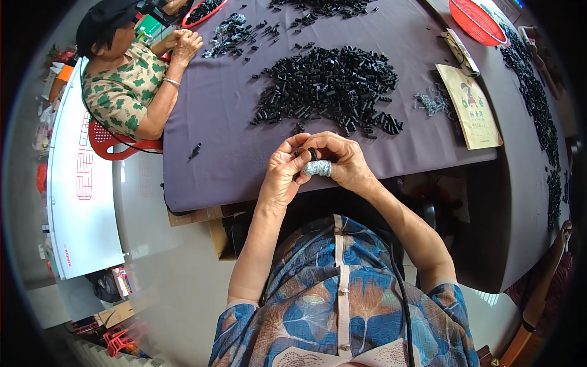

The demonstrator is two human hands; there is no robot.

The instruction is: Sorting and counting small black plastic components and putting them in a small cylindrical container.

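Note:
Both my hands meet in front of my chest, just above the near edge of the table. Between them is a small black cylindrical part [313, 153], mostly covered by fingers. My left hand [286, 168] is closed, its thumb and fingertips pinching at the part. My right hand [343, 160] is closed on it from the other side; a grey knitted finger cover [318, 169] wraps its thumb. Just beyond my hands lies a large pile of small black parts [327, 85] on the grey tablecloth [226, 140].
At the left a co-worker [131, 79] sits with hands together above the table. Clear-grey small pieces [433, 102] and a tan paper packet [469, 107] lie to the right. A red basket [477, 21] stands far right, near more black parts [532, 79]. One loose part [195, 151] lies left.

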